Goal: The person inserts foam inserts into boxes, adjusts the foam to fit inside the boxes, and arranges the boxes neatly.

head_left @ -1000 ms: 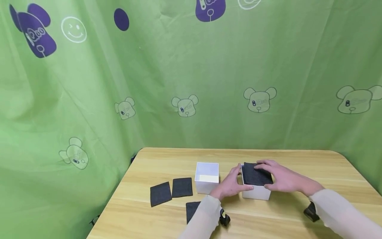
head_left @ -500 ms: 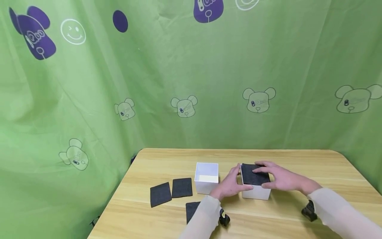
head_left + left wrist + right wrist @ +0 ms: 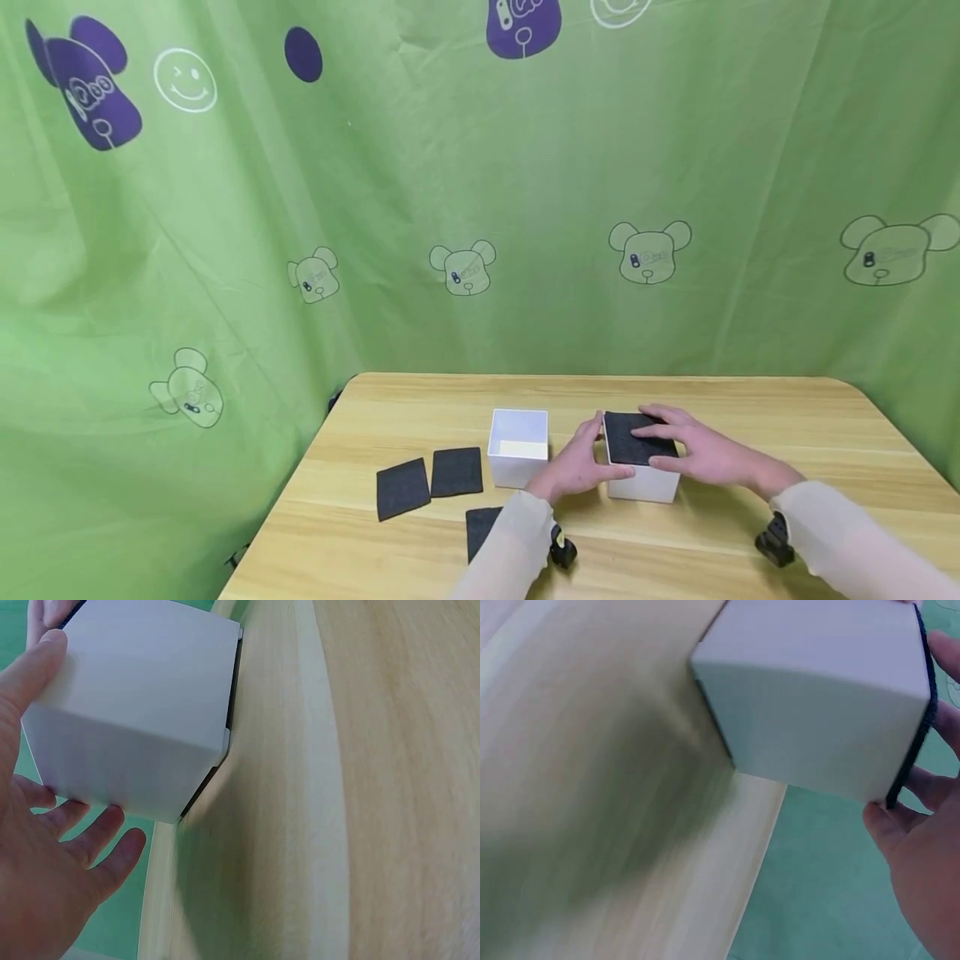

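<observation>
A white square box [image 3: 642,483] stands on the right half of the table, with a thin black square pad [image 3: 624,439] lying flat over its top. My left hand [image 3: 576,467] grips the box from the left, the thumb on its front and the fingers along the left side; the left wrist view shows them against the white walls. My right hand [image 3: 708,448] spreads over the pad from the right, its fingertips touching the upper face and right part. In the right wrist view, the dark pad edge [image 3: 919,742] lies along the box rim by those fingertips.
A second white box [image 3: 519,467], with no lid, stands left of my left hand. Two black pads lie further left, one pad [image 3: 403,488] slightly turned beside another pad [image 3: 457,472]. A third pad [image 3: 482,527] is partly under my left sleeve. A green curtain [image 3: 555,333] hangs behind the table.
The pad on the box has slid slightly left, and its slant has straightened to the box rim. My right hand has shifted a little left with it. The left hand keeps its hold.
</observation>
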The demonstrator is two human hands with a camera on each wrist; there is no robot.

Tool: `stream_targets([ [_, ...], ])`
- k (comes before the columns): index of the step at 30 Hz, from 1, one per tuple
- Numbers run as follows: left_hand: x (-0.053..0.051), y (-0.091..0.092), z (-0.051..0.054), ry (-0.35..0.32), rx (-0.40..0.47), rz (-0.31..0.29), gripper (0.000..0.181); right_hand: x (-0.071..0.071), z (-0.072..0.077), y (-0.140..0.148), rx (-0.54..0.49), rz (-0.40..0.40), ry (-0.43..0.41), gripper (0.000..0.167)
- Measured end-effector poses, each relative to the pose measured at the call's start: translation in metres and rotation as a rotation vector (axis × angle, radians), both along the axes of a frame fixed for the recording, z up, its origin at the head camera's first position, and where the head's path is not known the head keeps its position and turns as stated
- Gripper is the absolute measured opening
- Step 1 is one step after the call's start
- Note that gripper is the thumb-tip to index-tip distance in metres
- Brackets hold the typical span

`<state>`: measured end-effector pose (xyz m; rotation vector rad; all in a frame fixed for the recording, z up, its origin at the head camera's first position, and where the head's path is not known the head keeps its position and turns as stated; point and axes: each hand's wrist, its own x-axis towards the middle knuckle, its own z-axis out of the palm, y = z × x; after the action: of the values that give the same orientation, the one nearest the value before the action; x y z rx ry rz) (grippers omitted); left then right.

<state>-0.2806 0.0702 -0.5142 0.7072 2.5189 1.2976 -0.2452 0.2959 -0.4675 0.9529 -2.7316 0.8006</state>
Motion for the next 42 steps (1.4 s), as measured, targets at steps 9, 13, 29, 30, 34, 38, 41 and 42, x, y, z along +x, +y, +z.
stream_targets([
  [9,0.001,-0.003,-0.003,0.001,-0.01,-0.001,0.103,0.003,-0.02,-0.003,0.024,-0.065,0.152,0.037],
  [13,0.0,-0.003,-0.002,0.016,-0.011,-0.004,0.103,0.003,-0.022,-0.003,0.03,-0.089,0.146,0.037],
  [29,-0.002,-0.001,-0.002,0.031,-0.006,-0.011,0.103,-0.002,-0.025,0.001,0.046,-0.072,0.161,0.031],
  [30,-0.002,-0.001,-0.002,0.031,-0.005,-0.012,0.103,-0.002,-0.025,0.001,0.048,-0.072,0.164,0.031],
  [34,-0.002,-0.001,-0.002,0.031,-0.006,-0.014,0.103,-0.002,-0.026,0.001,0.052,-0.065,0.182,0.028],
  [38,-0.001,-0.001,-0.002,0.028,-0.008,-0.013,0.103,-0.002,-0.027,0.001,0.054,-0.051,0.204,0.027],
  [41,-0.001,0.0,-0.002,0.027,-0.008,-0.014,0.103,-0.002,-0.027,0.001,0.061,-0.048,0.21,0.026],
  [42,-0.001,0.0,-0.002,0.028,-0.01,-0.015,0.103,-0.002,-0.027,0.001,0.064,-0.048,0.211,0.026],
])
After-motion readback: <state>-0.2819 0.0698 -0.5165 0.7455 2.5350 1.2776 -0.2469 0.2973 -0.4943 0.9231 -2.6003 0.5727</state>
